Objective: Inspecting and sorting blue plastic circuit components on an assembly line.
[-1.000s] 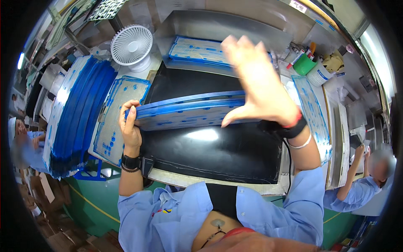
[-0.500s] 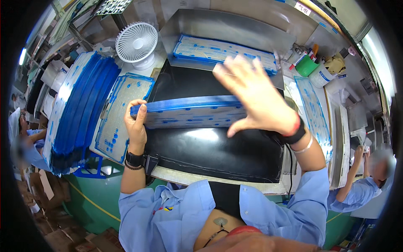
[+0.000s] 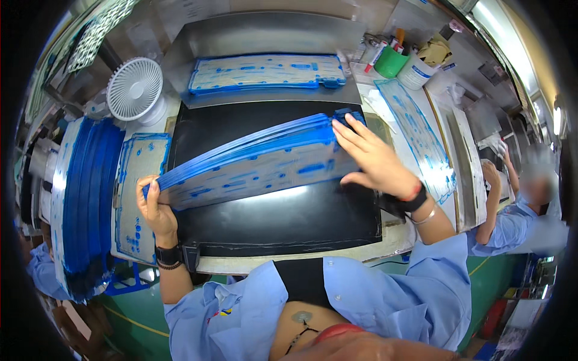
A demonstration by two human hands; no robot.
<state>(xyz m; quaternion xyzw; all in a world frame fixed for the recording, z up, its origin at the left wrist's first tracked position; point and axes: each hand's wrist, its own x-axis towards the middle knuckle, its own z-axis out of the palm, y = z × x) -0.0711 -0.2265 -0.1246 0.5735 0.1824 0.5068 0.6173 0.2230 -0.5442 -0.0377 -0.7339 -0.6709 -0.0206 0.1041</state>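
Note:
Across the black mat [image 3: 277, 222] lies a stack of thin grey sheets with blue edges and blue blotches [image 3: 253, 171], its right end farther from me than its left. My left hand [image 3: 158, 210] grips the left end, thumb on the front face and fingers curled behind. At the other end, my right hand [image 3: 379, 159] is flat with its fingers stretched, the tips touching the right part of the stack. Along the upper edge several sheets fan slightly apart. Part of the stack's right end is hidden by my right hand.
Behind the mat, similar sheets [image 3: 271, 71] rest on a metal plate [image 3: 265, 33]. Tall blue-edged stacks [image 3: 84, 198], a single sheet [image 3: 139, 198] and a white fan [image 3: 135, 90] stand left. Rightward are another sheet [image 3: 418, 141], a green pen cup [image 3: 391, 61] and a person [image 3: 512, 210].
My right hand has come down from above onto the stack's right end. The stack now slants, its left end lower in view with my left hand. The whole view has shifted.

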